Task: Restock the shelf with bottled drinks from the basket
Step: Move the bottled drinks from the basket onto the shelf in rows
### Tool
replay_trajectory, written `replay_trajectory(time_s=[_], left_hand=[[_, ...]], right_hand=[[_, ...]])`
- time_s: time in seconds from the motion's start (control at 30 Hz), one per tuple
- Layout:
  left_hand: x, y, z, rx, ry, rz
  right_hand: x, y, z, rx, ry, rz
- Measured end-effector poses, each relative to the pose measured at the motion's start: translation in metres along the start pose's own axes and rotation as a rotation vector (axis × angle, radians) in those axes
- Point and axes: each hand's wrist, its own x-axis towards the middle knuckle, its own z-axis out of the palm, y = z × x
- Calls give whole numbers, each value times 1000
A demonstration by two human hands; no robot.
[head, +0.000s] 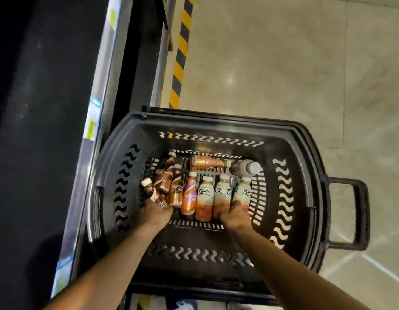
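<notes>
A black plastic basket (pixel 290 193) stands on the floor below me, holding several bottled drinks. Brown coffee bottles (pixel 175 189) lie at the left, white-labelled bottles (pixel 205 198) stand at the right, and one bottle (pixel 207 162) lies along the far wall. My left hand (pixel 157 214) reaches into the basket and is closed around a small brown bottle (pixel 150 190) with a white cap. My right hand (pixel 235 217) grips the base of the rightmost white-labelled bottle (pixel 244 193). The shelf (pixel 98 101) runs along the left; its interior is dark.
The basket's pull handle (pixel 355 215) sticks out to the right. A yellow-and-black hazard stripe (pixel 181 52) runs along the floor beside the shelf base. Beige tiled floor (pixel 294 70) spreads to the right. Price tags (pixel 91 129) line the shelf edge.
</notes>
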Motion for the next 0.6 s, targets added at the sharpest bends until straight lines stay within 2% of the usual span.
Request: replay_trajectory(time_s=[0.1, 0.23, 0.4, 0.6], left_hand=[[51, -2, 30, -227, -18, -130], [94, -7, 55, -412, 99, -182], [113, -12, 71, -435, 304, -162], [114, -15, 84, -438, 384, -132]], right_hand=[[56, 0, 26, 181, -20, 67], [108, -1, 58, 294, 48, 125], [152, -7, 75, 462, 112, 158], [165, -18, 82, 272, 348, 237]])
